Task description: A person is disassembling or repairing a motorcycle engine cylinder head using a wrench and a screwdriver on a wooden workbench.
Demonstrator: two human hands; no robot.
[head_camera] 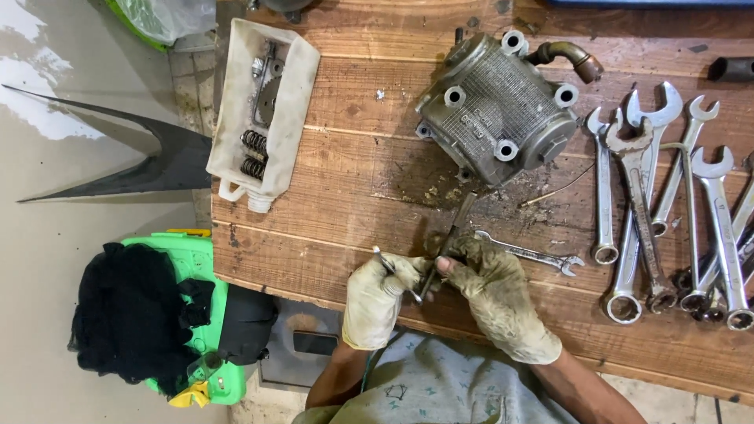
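Both gloved hands grip tools | left hand [378, 297]: thin pick [390, 267] | right hand [496, 292]: dark rod [448, 245], tip hidden

The wooden plank counter [353, 180], stained with dirt, carries a grey metal engine part [495, 106], a cut white plastic container [294, 94] with springs inside, a row of steel wrenches [675, 204] at the right side, and one small wrench [534, 254].

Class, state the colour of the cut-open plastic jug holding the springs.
Dirty white, seen in the head view: the jug.
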